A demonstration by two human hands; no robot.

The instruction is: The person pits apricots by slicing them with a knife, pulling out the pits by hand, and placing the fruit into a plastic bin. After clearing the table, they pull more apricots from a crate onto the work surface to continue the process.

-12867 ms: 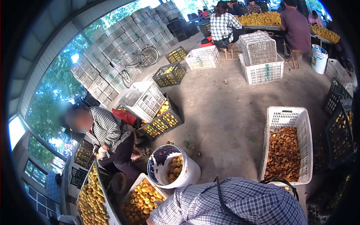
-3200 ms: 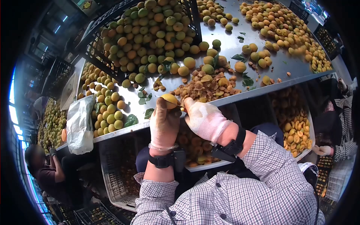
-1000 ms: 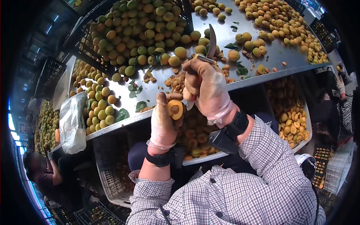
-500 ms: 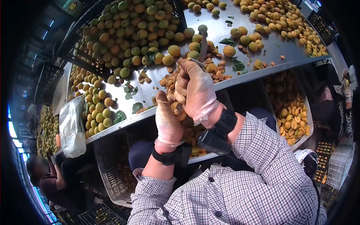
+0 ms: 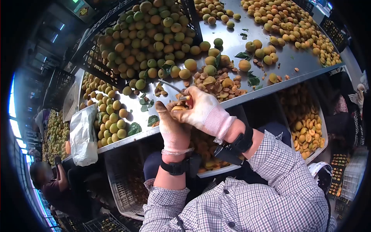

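Both my hands wear pale, stained gloves and meet just over the table's front edge. My right hand (image 5: pixel 206 112) is closed on a knife (image 5: pixel 172 86), whose thin curved blade points up and left. A yellow apricot (image 5: pixel 178 108) sits between the hands, gripped by my left hand (image 5: pixel 174 129) with its thumb raised; the other left fingers are mostly hidden. Right-hand fingers touch the fruit too. Just beyond lies a heap of brown apricot stones and scraps (image 5: pixel 220 85). Under my hands, a bin of apricot halves (image 5: pixel 210 162) is partly covered.
A black crate (image 5: pixel 197 23) tipped on the metal table (image 5: pixel 288 67) spills whole apricots (image 5: pixel 150 42). A white plastic bag (image 5: pixel 84 135) hangs over the edge at left. Below are a pale basket (image 5: pixel 123 193) and another bin of halves (image 5: pixel 308 133). A co-worker (image 5: pixel 50 181) sits far left.
My right hand has turned and come down against my left, so the blade swung from upright to pointing left. The view has shifted slightly, moving the scene right and down.
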